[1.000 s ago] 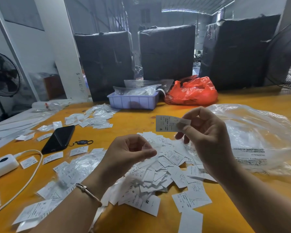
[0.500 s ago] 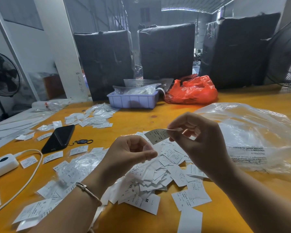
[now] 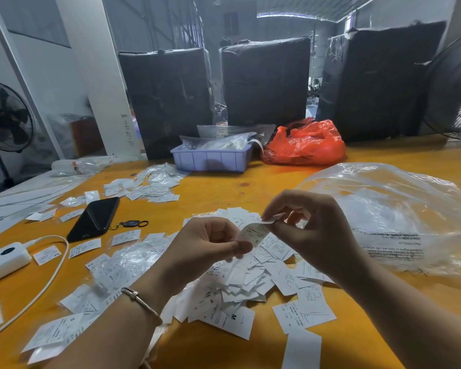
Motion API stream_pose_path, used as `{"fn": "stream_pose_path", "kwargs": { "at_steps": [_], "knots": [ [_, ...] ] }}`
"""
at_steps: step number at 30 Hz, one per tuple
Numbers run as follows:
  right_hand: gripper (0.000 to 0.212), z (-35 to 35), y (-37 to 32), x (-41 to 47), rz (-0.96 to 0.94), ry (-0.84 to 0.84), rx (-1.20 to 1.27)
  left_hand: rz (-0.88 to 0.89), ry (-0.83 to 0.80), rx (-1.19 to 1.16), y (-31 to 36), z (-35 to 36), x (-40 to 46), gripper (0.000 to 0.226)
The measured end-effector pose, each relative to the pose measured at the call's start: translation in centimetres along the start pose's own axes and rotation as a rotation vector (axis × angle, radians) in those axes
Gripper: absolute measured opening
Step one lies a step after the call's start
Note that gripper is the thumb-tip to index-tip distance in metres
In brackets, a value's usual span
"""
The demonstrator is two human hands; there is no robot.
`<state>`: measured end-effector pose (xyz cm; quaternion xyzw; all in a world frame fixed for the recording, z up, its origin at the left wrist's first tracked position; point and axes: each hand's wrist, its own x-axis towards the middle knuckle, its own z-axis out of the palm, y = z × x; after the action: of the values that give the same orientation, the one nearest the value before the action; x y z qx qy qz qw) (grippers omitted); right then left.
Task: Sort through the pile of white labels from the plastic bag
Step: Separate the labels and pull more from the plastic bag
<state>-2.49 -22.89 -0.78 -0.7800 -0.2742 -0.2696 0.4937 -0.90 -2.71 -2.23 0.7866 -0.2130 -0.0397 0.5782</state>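
The right hand (image 3: 314, 235) is pinching a label (image 3: 253, 233) above the pile (image 3: 250, 283); the left hand (image 3: 205, 249) is curling, seemingly touching its lower edge.

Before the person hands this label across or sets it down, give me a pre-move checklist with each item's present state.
1. Right hand pinches one white paper label: ok.
2. Left hand touching that label: cannot tell.
3. Size letter on the held label readable: cannot tell.
4. Heap of white labels directly under both hands on the yellow table: ok.
5. Clear plastic bag lying apart at the right: ok.
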Motion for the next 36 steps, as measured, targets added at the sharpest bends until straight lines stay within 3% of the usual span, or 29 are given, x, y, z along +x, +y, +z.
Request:
{"fn": "stream_pose_path", "kwargs": {
  "at_steps": [6,14,22,29,36],
  "knots": [
    [0.015,0.4,0.4,-0.3,-0.005,-0.112,-0.058,0.004,-0.019,-0.003,-0.2,0.0,0.0,0.018],
    [0.018,0.4,0.6,-0.1,0.089,0.021,-0.005,0.008,0.005,-0.033,-0.1,0.1,0.0,0.013],
    [0.007,1.1,1.0,-0.4,0.088,-0.149,-0.052,0.018,0.026,-0.034,-0.3,-0.1,0.0,0.028],
    [0.011,0.9,1.2,-0.4,0.137,-0.255,-0.008,0.032,0.052,-0.023,-0.3,-0.1,0.2,0.017],
    [0.019,0.9,1.2,-0.3,0.139,-0.168,-0.005,0.027,0.116,-0.025,-0.1,-0.3,0.2,0.022]
  ]
}}
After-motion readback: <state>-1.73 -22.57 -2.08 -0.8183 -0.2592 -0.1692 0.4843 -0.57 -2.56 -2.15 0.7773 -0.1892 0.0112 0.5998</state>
